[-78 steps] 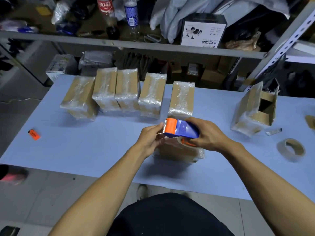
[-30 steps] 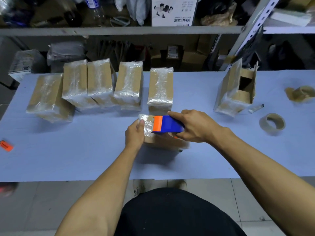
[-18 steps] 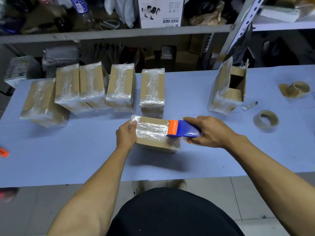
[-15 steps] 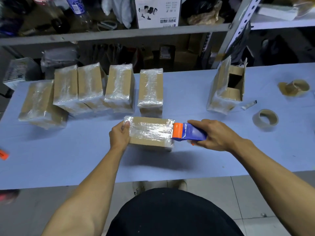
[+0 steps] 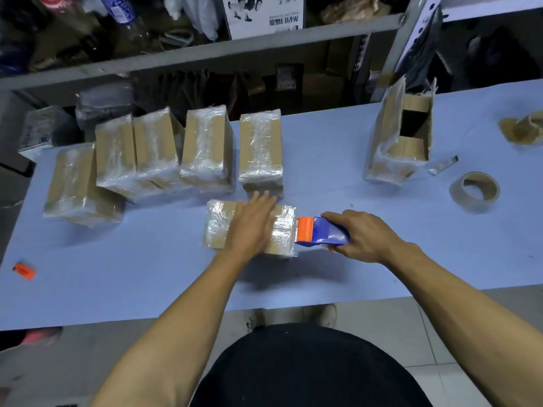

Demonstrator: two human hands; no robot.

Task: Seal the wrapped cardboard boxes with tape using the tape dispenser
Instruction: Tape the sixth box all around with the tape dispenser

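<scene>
Shelving (image 5: 205,52) is seen behind a pale blue table (image 5: 147,274), its upper tier cut off by the frame top; the goods on it are dim and mostly hard to make out. A white carton (image 5: 261,13) on the shelf is printed with mirrored characters that cannot be read, and a bottle (image 5: 117,7) with a blue label is blurred. Five wrapped cardboard boxes (image 5: 205,148) are lined along the table's far edge. An opened box (image 5: 402,136) stands upright further right, a dark gap shown in its face. The wrapped box being sealed (image 5: 217,224) lies flat near the middle; its centre is covered by the left hand (image 5: 252,224), which is pressed flat on top with fingers extended. The blue and orange tape dispenser (image 5: 320,232) is held against the box's right end by the right hand (image 5: 364,235), whose fingers are curled round its handle; the tape roll beneath is hidden. A spare tape roll (image 5: 474,190) lies at the right, and a crumpled tape wad (image 5: 523,129) is cut off at the edge. A small orange tag (image 5: 24,271) lies at the left, its writing too small to read.
</scene>
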